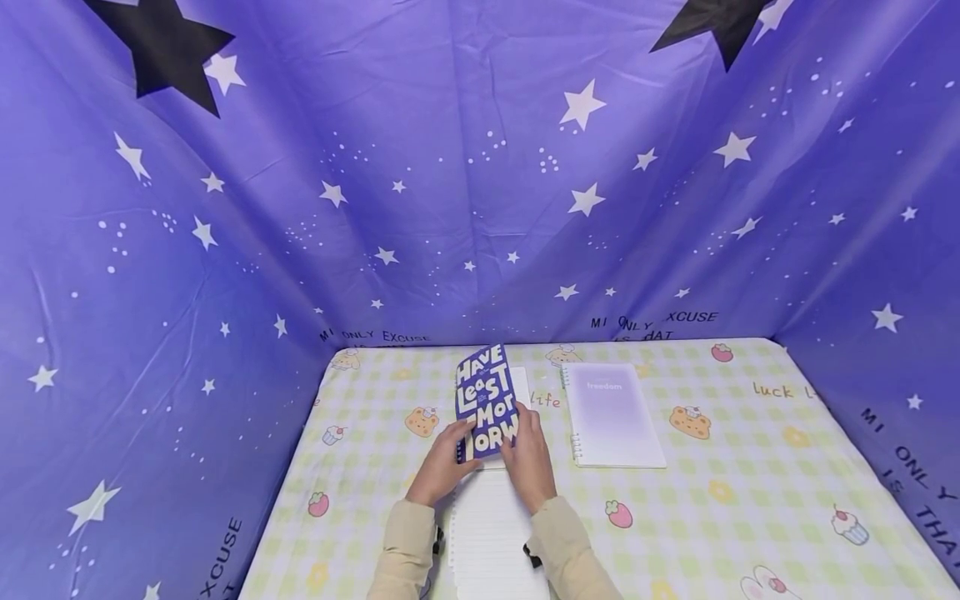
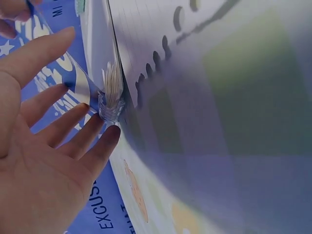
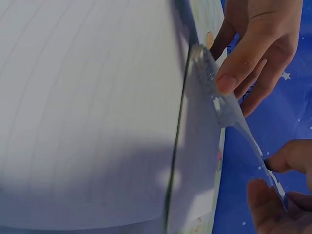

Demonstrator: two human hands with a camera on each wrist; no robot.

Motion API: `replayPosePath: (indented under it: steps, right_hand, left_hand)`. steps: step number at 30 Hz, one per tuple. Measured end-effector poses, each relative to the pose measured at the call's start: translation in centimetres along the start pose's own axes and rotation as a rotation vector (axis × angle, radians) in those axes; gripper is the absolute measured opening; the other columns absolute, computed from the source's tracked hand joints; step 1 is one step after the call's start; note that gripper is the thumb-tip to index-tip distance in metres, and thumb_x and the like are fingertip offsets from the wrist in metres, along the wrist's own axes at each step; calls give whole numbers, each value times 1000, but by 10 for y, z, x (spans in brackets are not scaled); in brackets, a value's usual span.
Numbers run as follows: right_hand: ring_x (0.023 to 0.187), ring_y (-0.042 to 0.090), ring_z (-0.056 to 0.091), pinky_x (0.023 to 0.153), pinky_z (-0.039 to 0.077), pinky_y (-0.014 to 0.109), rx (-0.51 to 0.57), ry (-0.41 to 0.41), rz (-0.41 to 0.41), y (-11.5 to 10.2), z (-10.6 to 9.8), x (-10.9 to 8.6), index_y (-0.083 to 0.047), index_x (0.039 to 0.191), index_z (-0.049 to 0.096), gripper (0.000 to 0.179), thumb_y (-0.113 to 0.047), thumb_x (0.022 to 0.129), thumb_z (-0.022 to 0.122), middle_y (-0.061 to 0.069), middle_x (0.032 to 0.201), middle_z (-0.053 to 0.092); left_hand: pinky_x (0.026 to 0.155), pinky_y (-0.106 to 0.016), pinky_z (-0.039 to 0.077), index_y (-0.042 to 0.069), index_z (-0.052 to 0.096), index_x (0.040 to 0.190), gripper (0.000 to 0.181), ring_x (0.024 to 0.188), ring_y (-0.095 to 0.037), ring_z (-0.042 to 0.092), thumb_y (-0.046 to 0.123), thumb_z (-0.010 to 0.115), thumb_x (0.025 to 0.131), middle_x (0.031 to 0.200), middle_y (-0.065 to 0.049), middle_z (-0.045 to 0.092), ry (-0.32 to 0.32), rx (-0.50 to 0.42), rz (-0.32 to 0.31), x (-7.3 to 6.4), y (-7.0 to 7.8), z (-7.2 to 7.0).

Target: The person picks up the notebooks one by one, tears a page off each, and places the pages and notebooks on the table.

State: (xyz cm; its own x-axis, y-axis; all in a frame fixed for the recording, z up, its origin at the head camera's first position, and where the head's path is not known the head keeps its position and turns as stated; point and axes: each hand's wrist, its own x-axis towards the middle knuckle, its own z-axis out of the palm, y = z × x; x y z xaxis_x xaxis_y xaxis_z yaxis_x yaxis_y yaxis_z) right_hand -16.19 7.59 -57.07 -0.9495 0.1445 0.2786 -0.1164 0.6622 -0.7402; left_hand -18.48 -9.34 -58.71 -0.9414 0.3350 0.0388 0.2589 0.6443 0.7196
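In the head view a blue spiral notebook (image 1: 486,404) with large cream lettering is tilted up above lined pages (image 1: 495,533). My left hand (image 1: 441,465) is at its lower left, beside the ring binding. Seen from the left wrist, the fingers of that hand (image 2: 53,141) are spread and straight, fingertips right at the clear rings (image 2: 111,107), the thumb overlapping the blue cover (image 2: 73,83). My right hand (image 1: 531,458) holds the notebook's right edge. The right wrist view shows the right hand (image 3: 285,195) pinching the thin cover (image 3: 253,141) between thumb and fingers.
To the right lies a pale lilac spiral notebook (image 1: 615,417) marked "freedom". The table wears a green-and-white checked cloth (image 1: 750,533) printed with bears, strawberries and cupcakes. A purple star-patterned curtain (image 1: 480,208) encloses the back and both sides.
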Motion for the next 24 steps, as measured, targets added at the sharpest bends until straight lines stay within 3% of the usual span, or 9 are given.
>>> replayPosePath:
  steps: [13,24]
  right_hand:
    - [117,37,51,104,47,48,-86,-22,93,22,1,-4,9,136,46,65,-7,81,77,23,124,53]
    - [115,39,49,105,44,50,-155,-89,111,33,7,-6,13,131,51,61,-14,83,78,26,122,53]
  left_hand:
    - [114,-51,38,4,55,139,61,138,-39,42,16,79,84,148,-20,46,5,117,-16,0,-1,8]
    - [111,-48,42,2,58,136,60,138,-36,44,14,80,82,146,-18,50,42,213,-15,-1,-1,14]
